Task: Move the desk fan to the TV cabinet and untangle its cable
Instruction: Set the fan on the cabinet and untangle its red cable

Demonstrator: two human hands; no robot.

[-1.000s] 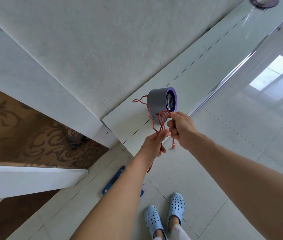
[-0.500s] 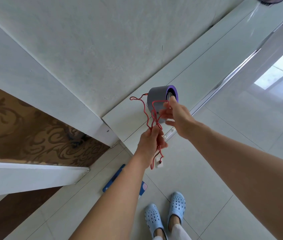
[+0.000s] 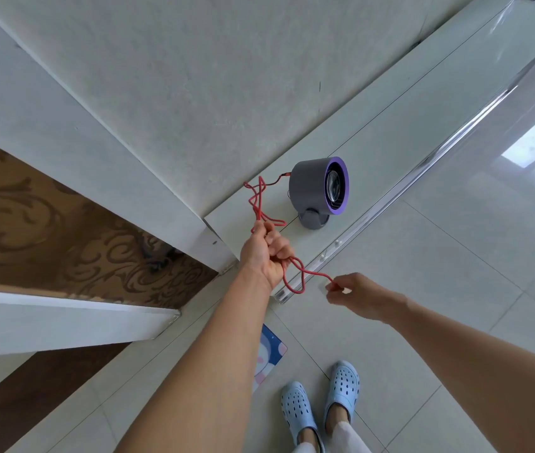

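**First:** Slack has come out of the cable (image 3: 315, 273). Half a second ago our hands were bunched together in front of the fan, and now they are apart.

**Second:** Yes. Our left grip (image 3: 266, 253) is clamped on the red bundle. Kinked loops rise beyond it to the back of the desk fan (image 3: 320, 188). The fan stands upright on the TV cabinet (image 3: 390, 132), beyond that grip and a little to its right, free of both hands.

**First:** Further right, our right grip (image 3: 354, 291) pinches the cable near its end. One length is drawn between the two grips, with a loop hanging under it.

**Second:** So we judge the move done and the untangling only partly done, since the twists near the fan remain.

**First:** And around us?

**Second:** Left of the left grip there is a brown patterned panel (image 3: 47, 223) and a pale wall (image 3: 194, 76). The cabinet top is a glossy pale worktop. Below the right grip are shiny floor tiles (image 3: 439, 273), a blue mat (image 3: 269, 351) and our light blue clogs (image 3: 318, 403).
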